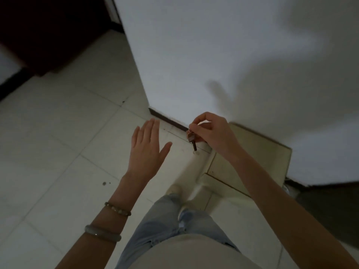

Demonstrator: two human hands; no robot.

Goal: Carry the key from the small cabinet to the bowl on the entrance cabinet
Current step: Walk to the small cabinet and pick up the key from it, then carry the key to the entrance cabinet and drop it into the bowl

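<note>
A small dark key (192,139) on a ring dangles from my right hand (211,133), whose thumb and fingers pinch the ring at centre frame, above the floor. My left hand (147,148) is held out flat to its left, palm down, fingers spread, holding nothing. Two bracelets sit on the left forearm. Neither the small cabinet nor the bowl is in view.
A white wall corner (194,65) rises directly ahead with a dark skirting strip (167,120) at its foot. Pale floor tiles (68,142) spread to the left. Dark wooden furniture or a door (48,32) stands at top left. A beige raised step (252,152) lies at right.
</note>
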